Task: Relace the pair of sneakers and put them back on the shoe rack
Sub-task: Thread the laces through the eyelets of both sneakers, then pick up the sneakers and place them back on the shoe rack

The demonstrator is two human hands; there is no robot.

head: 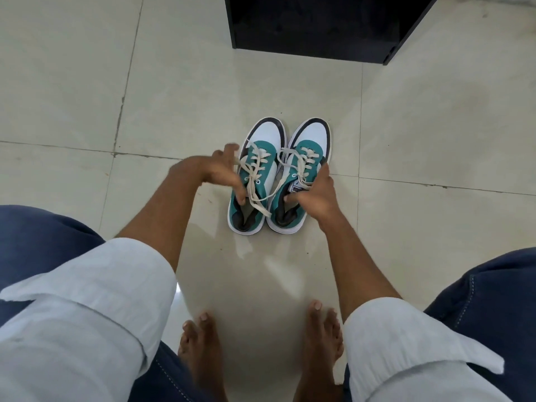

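While side by side, sneakers (278,175), left hand (223,172), right hand (314,195) gripping each.

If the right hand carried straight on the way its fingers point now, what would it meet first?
The right hand points leftward across the right sneaker, fingers at its tongue. Going straight on, it would likely first meet the loose lace, then the left sneaker touching alongside. Depth is unclear.

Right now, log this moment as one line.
sneakers: side by side on floor, laces loose | left hand: at left sneaker's lace | right hand: on right sneaker's tongue | dark cabinet: beyond
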